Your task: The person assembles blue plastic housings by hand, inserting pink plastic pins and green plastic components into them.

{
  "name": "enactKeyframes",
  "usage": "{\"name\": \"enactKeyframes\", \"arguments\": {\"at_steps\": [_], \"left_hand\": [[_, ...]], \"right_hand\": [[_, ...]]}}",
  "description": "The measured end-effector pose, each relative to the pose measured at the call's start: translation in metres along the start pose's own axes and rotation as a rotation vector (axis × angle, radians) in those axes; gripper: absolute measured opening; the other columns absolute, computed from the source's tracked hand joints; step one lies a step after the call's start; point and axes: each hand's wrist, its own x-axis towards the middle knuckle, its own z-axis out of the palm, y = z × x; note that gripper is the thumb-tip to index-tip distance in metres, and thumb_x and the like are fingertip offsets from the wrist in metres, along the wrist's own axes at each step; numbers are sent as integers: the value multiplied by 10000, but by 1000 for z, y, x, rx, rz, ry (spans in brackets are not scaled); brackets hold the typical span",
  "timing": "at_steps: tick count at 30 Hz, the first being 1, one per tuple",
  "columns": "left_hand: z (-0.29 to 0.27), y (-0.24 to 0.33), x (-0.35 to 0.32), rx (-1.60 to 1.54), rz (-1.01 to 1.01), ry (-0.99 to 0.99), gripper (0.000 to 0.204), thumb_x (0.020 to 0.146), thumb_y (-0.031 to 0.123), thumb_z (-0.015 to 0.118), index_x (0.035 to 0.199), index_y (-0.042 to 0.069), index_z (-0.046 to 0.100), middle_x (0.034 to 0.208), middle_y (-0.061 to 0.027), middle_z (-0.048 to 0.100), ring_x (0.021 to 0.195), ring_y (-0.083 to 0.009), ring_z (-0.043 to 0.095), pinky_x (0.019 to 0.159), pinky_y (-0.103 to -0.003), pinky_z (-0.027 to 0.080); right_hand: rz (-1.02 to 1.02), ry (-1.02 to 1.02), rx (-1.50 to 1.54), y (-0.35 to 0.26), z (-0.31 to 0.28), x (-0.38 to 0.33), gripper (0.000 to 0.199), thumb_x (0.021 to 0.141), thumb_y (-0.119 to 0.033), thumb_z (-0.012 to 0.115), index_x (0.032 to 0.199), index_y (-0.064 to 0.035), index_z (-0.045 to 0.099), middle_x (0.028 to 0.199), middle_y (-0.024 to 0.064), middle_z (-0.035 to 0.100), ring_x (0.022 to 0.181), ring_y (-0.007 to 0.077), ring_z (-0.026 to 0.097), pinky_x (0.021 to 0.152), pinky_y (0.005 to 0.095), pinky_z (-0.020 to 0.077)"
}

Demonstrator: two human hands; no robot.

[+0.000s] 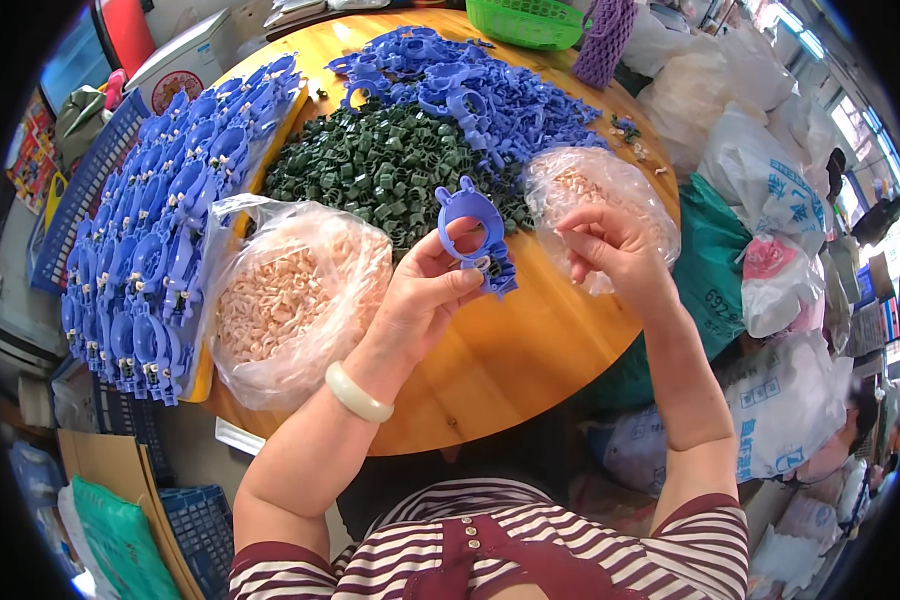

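Note:
My left hand (420,290) is closed around a blue plastic part (470,206) with a big ring and small ear-like knobs, held upright above the table. A small pale piece and a dark bit show at its lower end, by my thumb. Over a clear bag (655,205) of small pale pink pieces, my right hand (615,250) has its fingertips pinched together; whatever sits between them is too small to make out. Behind my hands lies a heap of dark green plastic pieces (370,165), and beyond it a heap of blue plastic parts (515,100).
Another clear bag (355,240) of pale pieces stands left on the round wooden table (490,390). Rows of blue parts (150,240) fill a board at the left edge. A green basket (525,22) sits at the back; stuffed plastic bags (760,180) crowd the right side.

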Motion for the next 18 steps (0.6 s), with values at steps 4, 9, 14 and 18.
{"name": "enactKeyframes", "arguments": {"at_steps": [4,9,14,18], "left_hand": [[2,2,-2,-6,4,-12,525,758,-28,658,1247,58,486,1183,-51,522,1057,-193,554,896,-374,485],[2,1,-2,-12,12,-28,538,755,-23,661,1254,49,476,1179,-50,519,1067,-184,539,895,-371,485],[5,3,-3,16,11,-22,556,744,-21,672,1258,44,471,1157,-51,519,1070,-180,531,904,-368,475],[7,3,-4,29,8,-3,567,734,-19,683,1257,44,472,1154,-50,521,1071,-179,529,909,-361,470]], "right_hand": [[80,-35,69,-3,16,-4,182,887,-121,587,1021,-6,630,789,38,604,634,104,596,610,218,501],[19,-58,90,1,29,-4,206,870,-89,603,1038,26,629,853,71,645,691,136,640,660,246,526],[-50,-31,38,3,35,-6,178,891,-81,573,1026,23,623,866,73,650,726,122,632,686,240,525],[-116,63,37,6,41,-7,128,896,-86,569,938,23,623,859,77,653,745,121,632,683,239,526]]}}
